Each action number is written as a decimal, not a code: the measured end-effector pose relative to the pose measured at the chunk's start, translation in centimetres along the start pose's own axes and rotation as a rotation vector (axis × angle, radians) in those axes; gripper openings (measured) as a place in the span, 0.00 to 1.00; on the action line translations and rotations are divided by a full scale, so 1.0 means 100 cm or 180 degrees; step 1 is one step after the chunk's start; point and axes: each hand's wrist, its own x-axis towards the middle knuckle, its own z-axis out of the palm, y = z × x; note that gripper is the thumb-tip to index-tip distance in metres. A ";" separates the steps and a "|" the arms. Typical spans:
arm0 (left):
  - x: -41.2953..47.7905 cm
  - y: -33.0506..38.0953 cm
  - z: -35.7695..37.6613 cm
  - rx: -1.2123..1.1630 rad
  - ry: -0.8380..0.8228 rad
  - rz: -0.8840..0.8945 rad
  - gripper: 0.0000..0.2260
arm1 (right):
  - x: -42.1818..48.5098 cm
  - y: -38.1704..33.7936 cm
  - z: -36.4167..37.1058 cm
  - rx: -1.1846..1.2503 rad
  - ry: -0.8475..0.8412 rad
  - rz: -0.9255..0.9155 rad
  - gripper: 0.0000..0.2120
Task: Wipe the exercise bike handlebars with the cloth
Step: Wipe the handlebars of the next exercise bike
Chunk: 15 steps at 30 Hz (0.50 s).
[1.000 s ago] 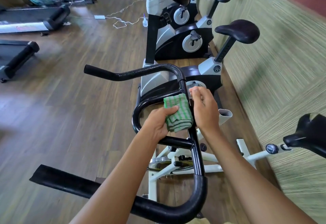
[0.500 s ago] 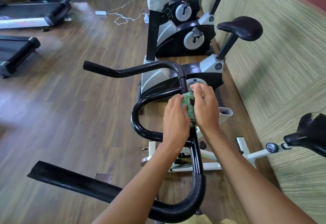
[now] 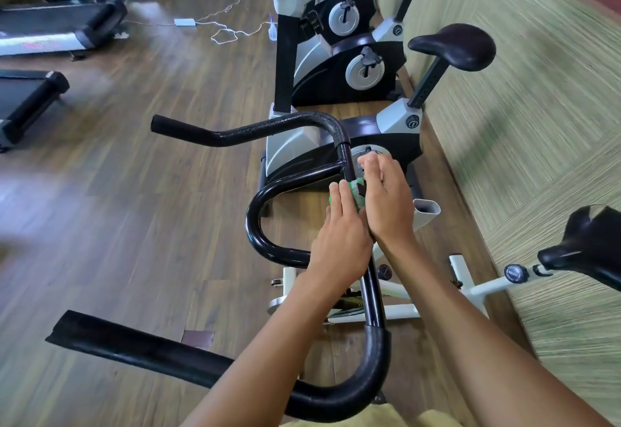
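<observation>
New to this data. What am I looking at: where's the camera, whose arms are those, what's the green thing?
No robot here. A person wears one wide-angle camera on the head, so you look down along their own bare arms. The left hand and right hand meet at the centre bar of the black handlebars, which belong to the exercise bike in front of them. The green thing is a cloth, pressed against that bar between the two hands. The fingers look mostly straight; the thumbs are hidden. Beyond, more exercise bikes stand along the wall, and treadmills sit at upper left on the wooden floor.
</observation>
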 end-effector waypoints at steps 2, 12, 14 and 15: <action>0.010 -0.001 -0.003 -0.0188 0.0010 -0.0079 0.24 | 0.000 0.000 0.000 0.0020 0.0001 0.0038 0.27; 0.005 -0.004 0.007 -0.0074 0.0092 -0.0057 0.27 | -0.003 -0.003 -0.001 0.0110 0.0033 -0.0050 0.28; 0.017 -0.004 0.002 -0.0594 0.0095 -0.0194 0.26 | -0.003 -0.003 -0.001 0.0122 -0.0009 -0.0019 0.26; 0.023 -0.005 -0.001 -0.0848 0.0116 -0.0315 0.25 | -0.003 -0.003 -0.001 0.0146 -0.0021 0.0005 0.24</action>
